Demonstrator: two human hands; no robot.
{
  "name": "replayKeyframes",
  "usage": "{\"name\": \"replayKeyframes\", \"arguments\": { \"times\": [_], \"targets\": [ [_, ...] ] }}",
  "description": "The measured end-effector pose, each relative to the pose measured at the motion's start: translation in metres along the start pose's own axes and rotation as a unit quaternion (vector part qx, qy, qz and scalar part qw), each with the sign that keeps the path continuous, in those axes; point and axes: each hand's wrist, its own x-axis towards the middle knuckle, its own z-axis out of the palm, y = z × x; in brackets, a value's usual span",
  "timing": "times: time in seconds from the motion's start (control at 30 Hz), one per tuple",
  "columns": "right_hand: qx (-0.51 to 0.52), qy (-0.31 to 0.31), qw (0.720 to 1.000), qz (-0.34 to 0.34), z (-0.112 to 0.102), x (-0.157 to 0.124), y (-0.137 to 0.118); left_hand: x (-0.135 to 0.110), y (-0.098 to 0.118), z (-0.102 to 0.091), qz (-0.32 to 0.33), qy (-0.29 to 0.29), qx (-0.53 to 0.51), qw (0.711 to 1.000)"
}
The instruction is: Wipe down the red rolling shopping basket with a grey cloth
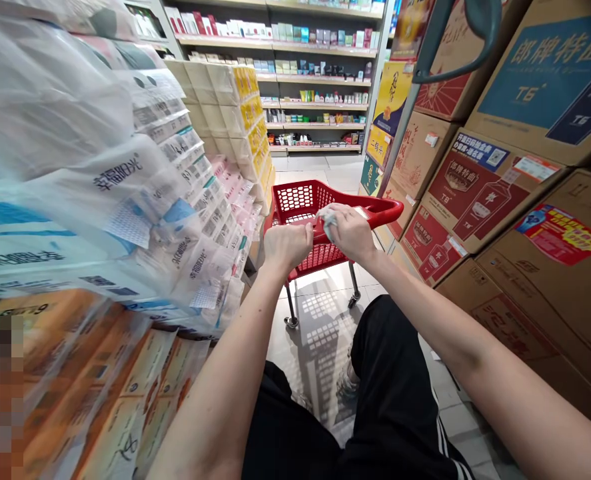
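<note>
A red plastic shopping cart [320, 257] with a mesh basket stands on the floor in front of my knees. My left hand [290, 245] is closed around the left part of its red handle. A pale crumpled cloth or tissue [328, 220] is in my right hand [349, 230], whose fingers are bent over it at the cart's handle. How firmly the right fingers press on the handle is hidden. Through the near rim I see mesh walls; part of the basket's inside is covered by my hands.
Wrapped tissue packs [125, 180] are piled high on the left, with yellow-and-white packs [245, 113] beyond. Stacked cardboard cartons [475, 193] line the right, beside a grey-blue handle [482, 40]. Shelves of small goods [325, 87] stand across the far end of the tiled floor [335, 170].
</note>
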Motion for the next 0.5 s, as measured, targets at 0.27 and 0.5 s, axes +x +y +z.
{"name": "replayKeyframes", "arguments": {
  "times": [0.27, 0.5],
  "targets": [
    [0.050, -0.290, 0.955, 0.042, -0.012, 0.065, 0.006, -0.004, 0.012, -0.004, -0.032, 0.008, 0.005, 0.999],
    [0.015, -0.343, 0.935, 0.093, -0.007, 0.072, 0.070, -0.010, 0.032, -0.009, -0.053, -0.015, -0.006, 0.998]
  ]
}}
